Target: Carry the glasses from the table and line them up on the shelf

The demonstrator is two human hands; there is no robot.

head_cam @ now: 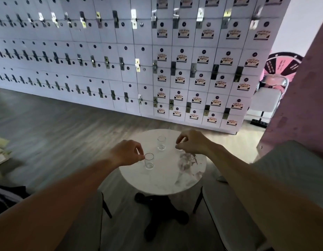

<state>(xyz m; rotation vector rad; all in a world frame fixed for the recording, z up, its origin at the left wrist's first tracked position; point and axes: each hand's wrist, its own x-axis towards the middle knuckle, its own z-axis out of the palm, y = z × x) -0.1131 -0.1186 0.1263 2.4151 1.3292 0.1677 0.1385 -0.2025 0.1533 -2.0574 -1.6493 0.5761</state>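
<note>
Three small clear glasses on a round white marbled worktop (162, 185). Near glass (149, 161) at about 9 o'clock on the top, rim pinched by left hand (127, 153) fingers. Middle glass (161, 143) upright toward 12, untouched, between both hands. Third glass (179, 147) around 2 o'clock, mostly hidden under right hand (192, 142), fingers curled and pinching its rim. Black pedestal base (162, 212) below. Wall of white lockers (131, 57) off at 12, grey wood floor (54, 127) in between.
</note>
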